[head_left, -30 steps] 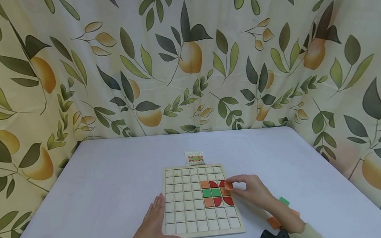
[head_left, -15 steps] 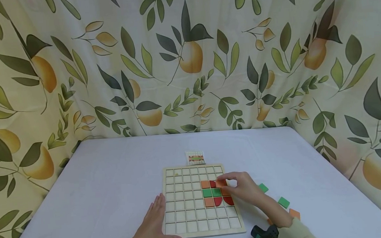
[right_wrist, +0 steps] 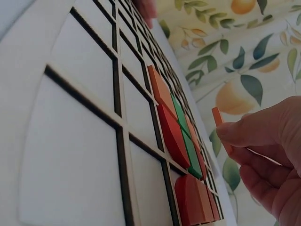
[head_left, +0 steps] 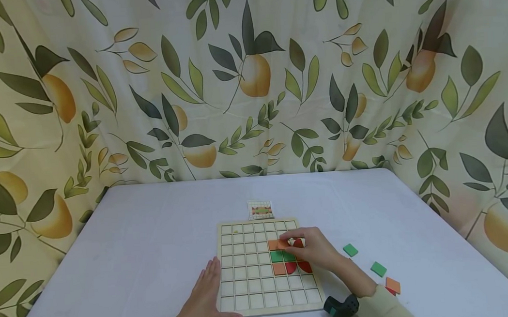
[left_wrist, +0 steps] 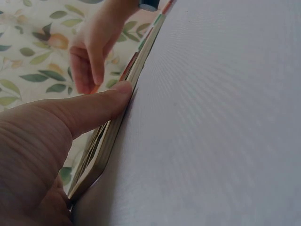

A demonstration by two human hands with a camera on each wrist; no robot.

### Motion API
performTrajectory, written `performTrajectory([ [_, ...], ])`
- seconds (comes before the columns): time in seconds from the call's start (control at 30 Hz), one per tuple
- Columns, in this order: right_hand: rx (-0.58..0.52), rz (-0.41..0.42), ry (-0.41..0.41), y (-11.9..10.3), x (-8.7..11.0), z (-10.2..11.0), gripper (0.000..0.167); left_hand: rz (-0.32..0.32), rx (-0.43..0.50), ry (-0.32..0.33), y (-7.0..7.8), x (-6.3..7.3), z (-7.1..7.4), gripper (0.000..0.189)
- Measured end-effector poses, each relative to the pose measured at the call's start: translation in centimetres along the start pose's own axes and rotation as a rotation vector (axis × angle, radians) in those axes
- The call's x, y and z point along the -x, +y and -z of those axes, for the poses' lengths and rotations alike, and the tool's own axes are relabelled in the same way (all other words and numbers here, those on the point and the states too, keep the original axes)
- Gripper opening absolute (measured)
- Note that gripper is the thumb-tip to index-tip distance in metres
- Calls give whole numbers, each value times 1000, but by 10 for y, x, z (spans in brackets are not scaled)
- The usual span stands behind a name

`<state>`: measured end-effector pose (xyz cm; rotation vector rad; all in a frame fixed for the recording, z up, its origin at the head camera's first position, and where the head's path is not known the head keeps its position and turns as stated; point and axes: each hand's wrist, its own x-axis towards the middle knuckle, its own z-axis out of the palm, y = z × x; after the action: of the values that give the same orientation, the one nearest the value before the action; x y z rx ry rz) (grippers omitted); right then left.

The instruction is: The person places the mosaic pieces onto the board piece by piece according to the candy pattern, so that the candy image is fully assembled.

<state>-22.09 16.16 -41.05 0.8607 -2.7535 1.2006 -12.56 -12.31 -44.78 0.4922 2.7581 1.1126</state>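
Between thumb and fingertips, my right hand (head_left: 315, 248) pinches an orange square tile (right_wrist: 217, 116), held above the upper right part of the wooden grid board (head_left: 246, 288). On the board lie an orange tile (head_left: 279, 269), green tiles (head_left: 276, 256) and red curved tiles (head_left: 291, 268); the hand covers part of this group. Along the board's left side rests my left hand (head_left: 199, 300), its fingers straight and its thumb at the near edge. The left wrist view shows that thumb (left_wrist: 101, 107) lying against the board's edge.
Behind the board lies a small card (head_left: 260, 210) with a coloured grid pattern. To the right are loose tiles: one green (head_left: 350, 250), another green (head_left: 378, 269), an orange one (head_left: 393, 284) and a partly covered red one (head_left: 390, 290). A dark device (head_left: 341, 308) sits at the right wrist.
My right hand has moved left over the board with the orange tile in its pinch. Loose green tiles at the right have come out from behind the forearm. The left hand stays put.
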Motion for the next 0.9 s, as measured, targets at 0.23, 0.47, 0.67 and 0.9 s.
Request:
performTrajectory([
  [0.23,-55,-9,-22,1,-9,-6,24,21,25,-9,0,-1,0,131],
  [0.47,-83,19,-39,1,-14,-12,26,38,15,-18,-1,-2,-1,133],
  [0.67,-91,63,-54,2,-20,-18,26,25,5,-14,-2,-2,-1,132],
  [0.9,-76,93,-82,1,-26,-23,24,32,9,-18,-1,-2,-1,131],
])
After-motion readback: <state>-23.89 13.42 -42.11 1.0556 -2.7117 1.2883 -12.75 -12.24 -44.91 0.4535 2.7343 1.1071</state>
